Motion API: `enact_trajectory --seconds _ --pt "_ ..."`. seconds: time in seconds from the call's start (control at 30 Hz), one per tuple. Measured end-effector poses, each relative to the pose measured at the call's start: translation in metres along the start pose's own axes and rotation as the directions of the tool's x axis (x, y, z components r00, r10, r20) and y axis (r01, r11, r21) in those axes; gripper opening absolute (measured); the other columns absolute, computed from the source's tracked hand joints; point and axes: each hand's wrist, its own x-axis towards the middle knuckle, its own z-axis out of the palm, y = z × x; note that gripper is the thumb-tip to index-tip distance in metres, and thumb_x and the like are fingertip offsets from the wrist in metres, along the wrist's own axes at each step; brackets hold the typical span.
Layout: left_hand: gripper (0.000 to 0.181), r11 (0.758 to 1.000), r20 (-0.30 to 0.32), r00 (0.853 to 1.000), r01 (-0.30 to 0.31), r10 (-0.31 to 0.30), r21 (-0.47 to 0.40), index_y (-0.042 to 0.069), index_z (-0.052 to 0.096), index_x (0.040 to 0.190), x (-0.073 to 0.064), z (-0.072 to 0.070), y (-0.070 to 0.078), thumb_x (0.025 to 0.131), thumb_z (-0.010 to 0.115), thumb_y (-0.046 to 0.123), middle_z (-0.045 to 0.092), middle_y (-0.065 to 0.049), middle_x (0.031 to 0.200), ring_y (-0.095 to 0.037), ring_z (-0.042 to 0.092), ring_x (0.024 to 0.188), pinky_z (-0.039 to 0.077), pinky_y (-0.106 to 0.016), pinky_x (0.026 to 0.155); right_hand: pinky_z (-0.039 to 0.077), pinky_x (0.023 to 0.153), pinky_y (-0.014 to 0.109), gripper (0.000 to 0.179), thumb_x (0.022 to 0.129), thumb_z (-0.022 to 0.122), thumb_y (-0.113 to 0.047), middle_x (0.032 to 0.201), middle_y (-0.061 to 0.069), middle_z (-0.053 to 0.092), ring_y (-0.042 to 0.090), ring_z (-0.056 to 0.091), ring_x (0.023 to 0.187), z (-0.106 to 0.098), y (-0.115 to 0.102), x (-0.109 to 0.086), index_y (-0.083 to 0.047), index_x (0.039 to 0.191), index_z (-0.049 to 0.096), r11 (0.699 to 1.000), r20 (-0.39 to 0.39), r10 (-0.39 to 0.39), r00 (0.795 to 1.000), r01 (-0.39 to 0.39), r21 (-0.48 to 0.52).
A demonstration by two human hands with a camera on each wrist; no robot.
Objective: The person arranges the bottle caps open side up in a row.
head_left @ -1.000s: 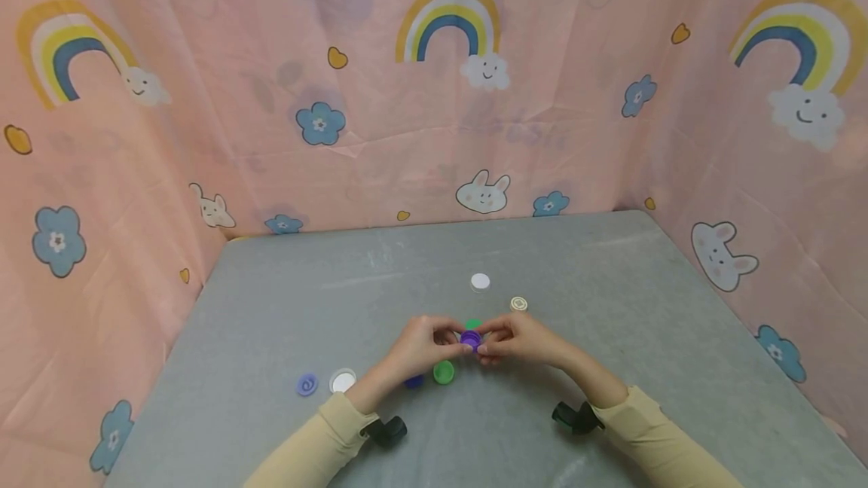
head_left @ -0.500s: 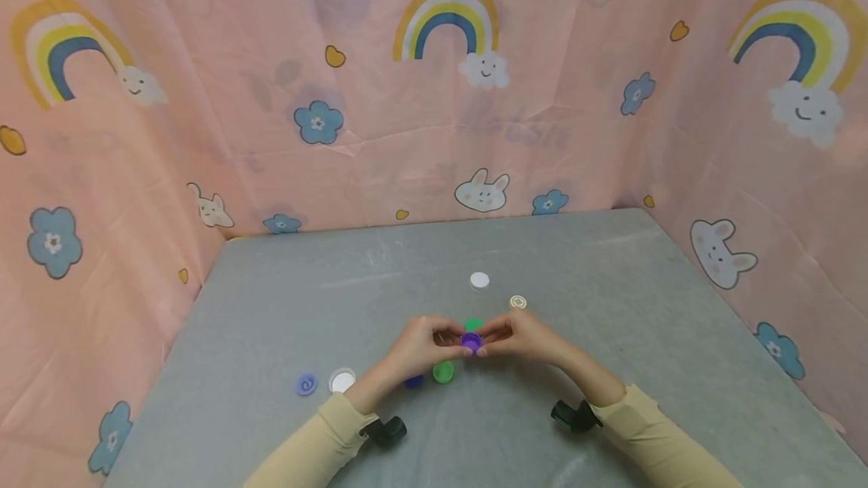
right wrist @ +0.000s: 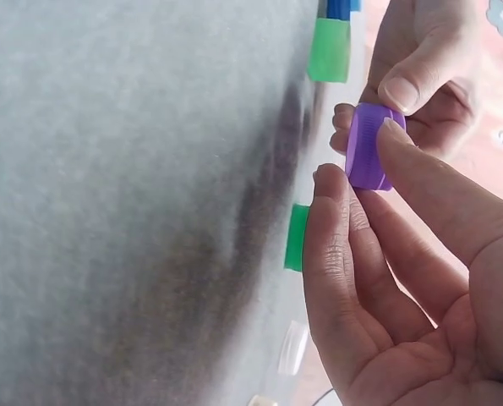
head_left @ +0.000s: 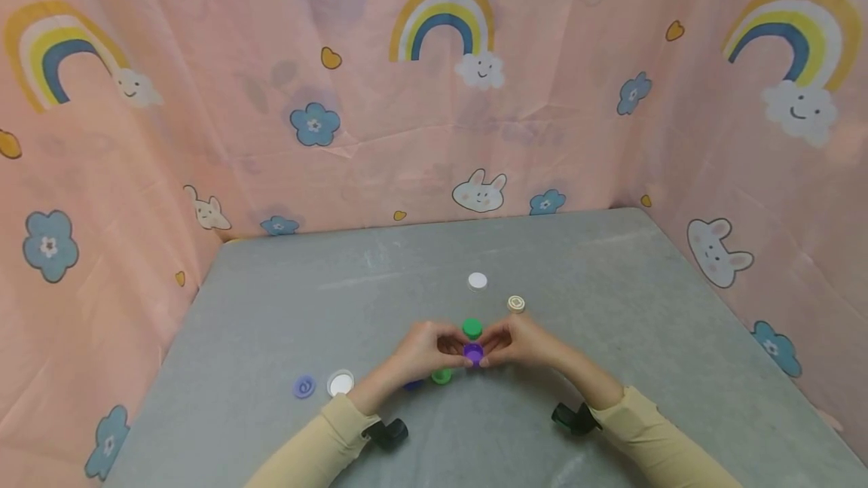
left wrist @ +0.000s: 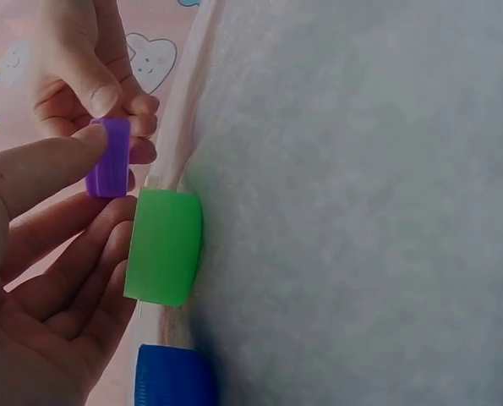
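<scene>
Between my two hands a purple bottle cap (head_left: 473, 355) is held, its hollow side toward me in the head view. My left hand (head_left: 422, 350) pinches one side of it with thumb and fingers. The right hand (head_left: 524, 341) pinches the opposite side; in the right wrist view its thumb lies on the ribbed wall of the purple cap (right wrist: 369, 148). Just beyond the fingertips a green cap (head_left: 472, 328) lies on the table. Near the left hand's underside is a lighter green cap (left wrist: 165, 247), with a blue cap (left wrist: 175, 378) beside it, partly hidden by the wrist in the head view.
On the grey table (head_left: 325, 285), a lavender cap (head_left: 304, 387) and a white cap (head_left: 340, 382) lie left of my left forearm. Farther back are another white cap (head_left: 478, 281) and a cream patterned disc (head_left: 516, 303). Pink printed curtains (head_left: 380, 134) stand around the table's sides and back.
Both hands have brought the purple cap slightly toward me, uncovering more of the green cap behind it. Its hollow side has tilted a little. The other caps stay where they were.
</scene>
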Motion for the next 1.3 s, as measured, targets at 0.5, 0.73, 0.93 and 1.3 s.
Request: enact_trajectory --seconds 0.5,0.73,0.93,1.3 --pt "0.023 1.000 0.113 0.994 -0.009 0.007 0.017 0.011 0.073 0.096 0.000 0.001 -0.005 0.075 0.081 0.016 0.073 0.001 0.085 0.003 0.062 0.072 0.051 -0.016 0.066 0.053 0.066 0.021 0.024 0.078 0.077 -0.015 0.086 0.006 0.073 0.010 0.068 0.077 0.009 0.005 -0.001 -0.003 0.098 0.071 1.000 0.037 0.001 0.999 0.000 -0.025" --pt "0.023 0.999 0.130 0.991 0.015 -0.019 0.031 0.011 0.074 0.094 0.000 0.001 -0.005 0.073 0.082 0.016 0.073 0.001 0.083 0.005 0.061 0.070 0.050 -0.015 0.065 0.053 0.065 0.021 0.023 0.077 0.078 -0.014 0.084 0.004 0.072 0.009 0.067 0.076 0.011 0.006 -0.001 -0.004 0.097 0.071 0.999 0.040 0.008 0.999 -0.006 -0.044" --pt "0.024 0.999 0.138 0.990 0.020 -0.027 0.049 0.012 0.075 0.094 0.000 0.001 -0.005 0.071 0.083 0.016 0.073 0.003 0.084 0.004 0.061 0.071 0.049 -0.015 0.066 0.053 0.064 0.020 0.022 0.077 0.079 -0.015 0.083 0.002 0.072 0.009 0.067 0.075 0.011 0.005 -0.001 -0.005 0.095 0.071 0.998 0.040 0.010 0.999 -0.008 -0.055" --pt "0.023 0.997 0.164 0.986 0.003 -0.017 0.083 0.013 0.075 0.095 -0.001 -0.001 -0.006 0.073 0.082 0.016 0.073 0.004 0.090 0.000 0.063 0.078 0.050 -0.015 0.071 0.053 0.065 0.019 0.023 0.075 0.080 -0.012 0.082 0.006 0.072 0.012 0.068 0.075 0.010 0.004 -0.001 -0.003 0.094 0.071 1.000 0.053 -0.003 0.999 0.004 -0.011"
